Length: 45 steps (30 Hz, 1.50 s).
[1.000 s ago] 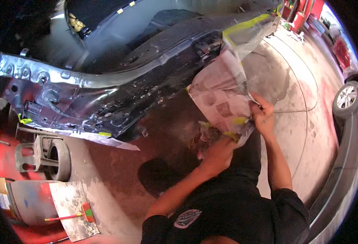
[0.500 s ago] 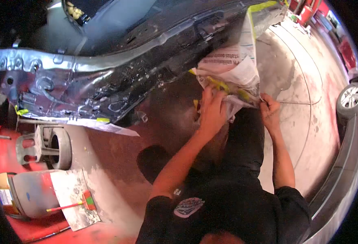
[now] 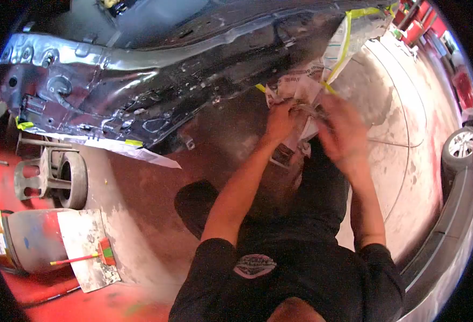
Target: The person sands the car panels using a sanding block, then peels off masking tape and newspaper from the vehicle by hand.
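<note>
A printed newspaper sheet (image 3: 295,88) hangs crumpled from the underside of a dark, glossy car body panel (image 3: 140,91). Strips of yellow masking tape (image 3: 346,43) hold paper along its edge. My left hand (image 3: 282,121) is closed on the lower left part of the newspaper, fingers curled round its bunched edge. On the paper's right side is my right hand (image 3: 344,129), smeared by motion; its fingers are too blurred to show whether they grip. Some of the lower paper is hidden behind my hands.
To the left are a plastic stool (image 3: 46,180) by a tyre (image 3: 74,180), a drum (image 3: 35,236) and a stained board (image 3: 89,249) with a red-handled brush (image 3: 105,251). A hose (image 3: 408,155) runs over the floor at right, near another car (image 3: 440,236).
My right hand has come up and inward from the paper's lower right corner. The newspaper is now folded and bunched up higher, with its right side drawn in. My left hand still grips it.
</note>
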Available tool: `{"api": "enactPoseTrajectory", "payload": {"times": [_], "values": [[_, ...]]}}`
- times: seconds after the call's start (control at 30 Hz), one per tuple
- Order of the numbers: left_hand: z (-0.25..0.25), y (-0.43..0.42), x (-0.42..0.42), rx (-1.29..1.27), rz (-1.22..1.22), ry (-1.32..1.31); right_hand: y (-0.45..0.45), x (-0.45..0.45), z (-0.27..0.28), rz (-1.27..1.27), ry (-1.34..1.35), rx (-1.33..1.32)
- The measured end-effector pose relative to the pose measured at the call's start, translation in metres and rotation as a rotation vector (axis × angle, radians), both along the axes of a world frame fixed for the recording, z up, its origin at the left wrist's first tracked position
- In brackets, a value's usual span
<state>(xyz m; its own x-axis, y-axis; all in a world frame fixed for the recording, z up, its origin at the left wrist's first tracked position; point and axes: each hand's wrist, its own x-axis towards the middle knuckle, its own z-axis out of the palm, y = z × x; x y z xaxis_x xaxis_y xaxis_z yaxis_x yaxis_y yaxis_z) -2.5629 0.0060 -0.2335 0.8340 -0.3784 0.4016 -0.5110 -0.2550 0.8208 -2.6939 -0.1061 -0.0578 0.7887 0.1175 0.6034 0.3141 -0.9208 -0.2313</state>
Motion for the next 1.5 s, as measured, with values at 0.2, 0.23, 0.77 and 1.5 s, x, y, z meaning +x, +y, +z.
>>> {"api": "enactPoseTrajectory", "payload": {"times": [0.2, 0.23, 0.77, 1.5], "values": [[0.006, 0.023, -0.013, -0.085, 0.058, 0.063, -0.015, 0.085, -0.103, 0.106, 0.108, -0.543], [0.003, 0.026, -0.015, -0.158, 0.073, 0.035, -0.019, 0.088, -0.109, 0.127, 0.126, -0.533], [-0.025, 0.040, 0.012, -1.004, 0.275, 0.767, -0.041, 0.100, -0.148, 0.095, 0.179, -0.217], [-0.155, 0.002, 0.115, -0.814, 0.401, 0.731, -0.054, 0.105, -0.151, 0.059, 0.340, -0.290]]}}
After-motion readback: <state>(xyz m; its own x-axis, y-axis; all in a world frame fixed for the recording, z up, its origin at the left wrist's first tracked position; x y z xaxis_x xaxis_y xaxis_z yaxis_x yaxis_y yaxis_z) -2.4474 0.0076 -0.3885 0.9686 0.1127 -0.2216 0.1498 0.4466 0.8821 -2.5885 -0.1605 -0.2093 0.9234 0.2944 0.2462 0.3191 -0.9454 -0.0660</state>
